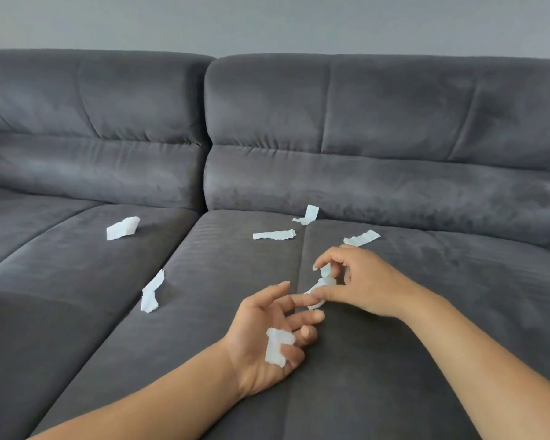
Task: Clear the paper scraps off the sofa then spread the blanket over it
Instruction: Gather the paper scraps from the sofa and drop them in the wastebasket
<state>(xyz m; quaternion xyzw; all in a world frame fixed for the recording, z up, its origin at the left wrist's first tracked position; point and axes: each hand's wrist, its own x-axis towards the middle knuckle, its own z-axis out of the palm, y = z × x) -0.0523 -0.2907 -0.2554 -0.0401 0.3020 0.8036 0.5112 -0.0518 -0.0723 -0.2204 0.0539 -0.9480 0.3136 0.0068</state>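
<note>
- Grey sofa (394,192) is still in the scrap-clearing step; no blanket in view, so spreading probably comes later.
- Left hand (267,338), palm up, grip loosely curled on one scrap (277,346).
- Right hand (359,281) pinches a crumpled scrap (323,281) just beside it, likely passing it over.
- Five loose scraps remain; the nearest strip (361,238) next, with plenty of open cushion around.

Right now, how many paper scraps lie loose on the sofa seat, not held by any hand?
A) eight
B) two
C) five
C: five loose scraps lie on the sofa: one far left, one near left, one by the backrest, one long strip, and one beyond the right hand.
</note>
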